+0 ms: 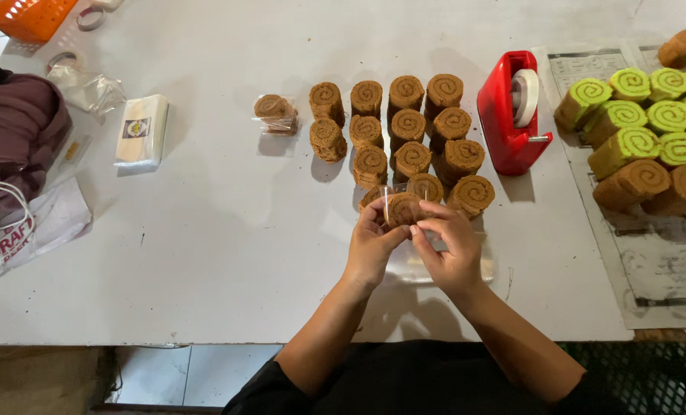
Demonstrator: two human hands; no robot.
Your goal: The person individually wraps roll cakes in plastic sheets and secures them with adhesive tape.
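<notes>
Fingertips of both the left hand (371, 244) and the right hand (448, 247) are pinched closed around one brown swirl-cake slice (403, 209), pressing a clear plastic wrapper (389, 201) about it just above the white table (220, 253), at the near edge of the cluster of unwrapped brown slices (404, 134). Judging by the grip, the wrapping step is in hand, and sealing it would call for holding the fold tight with one hand while the other reaches to the red tape dispenser (509, 115) well to the right. One wrapped slice (275, 113) lies left of the cluster, and green swirl slices (650, 115) sit on newspaper (658, 269) far right.
</notes>
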